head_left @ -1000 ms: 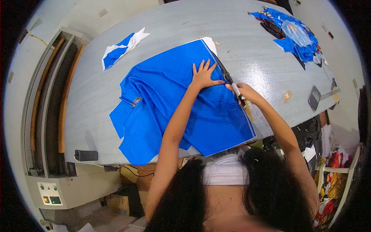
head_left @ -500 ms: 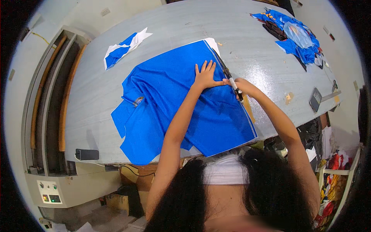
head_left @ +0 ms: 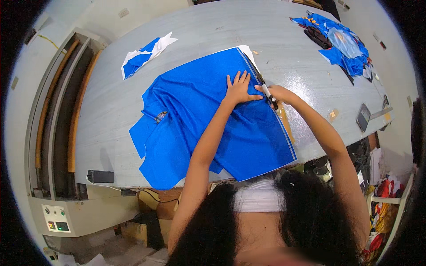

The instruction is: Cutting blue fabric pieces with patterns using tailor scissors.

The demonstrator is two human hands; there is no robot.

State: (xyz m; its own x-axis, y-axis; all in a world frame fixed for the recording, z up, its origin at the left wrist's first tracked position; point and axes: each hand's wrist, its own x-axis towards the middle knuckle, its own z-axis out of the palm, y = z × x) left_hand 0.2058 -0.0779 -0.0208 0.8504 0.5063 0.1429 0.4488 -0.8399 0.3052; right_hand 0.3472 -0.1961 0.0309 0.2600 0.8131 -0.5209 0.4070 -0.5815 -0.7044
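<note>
A blue fabric garment panel [head_left: 191, 128] lies spread over the table, with a pale printed line along its right edge and a small emblem near its left side. My left hand [head_left: 239, 91] is pressed flat on the fabric near that edge, fingers spread. Beside it my right hand [head_left: 277, 94] grips a pair of scissors [head_left: 268, 95] with dark blades and a white and black handle. The blades point away from me along the right edge of the panel, where a strip of white [head_left: 246, 52] shows at the far corner.
Blue and white scraps [head_left: 144, 57] lie at the far left of the grey table [head_left: 102, 133]. A heap of blue and dark cloth [head_left: 341, 42] sits at the far right, with a phone [head_left: 363, 117] nearer me. A black box [head_left: 100, 176] stands by the left edge, beside a large machine [head_left: 97, 217].
The scissor blades look shorter and closer together along the panel's edge. My left hand stays on the fabric, and the whole view has shifted slightly.
</note>
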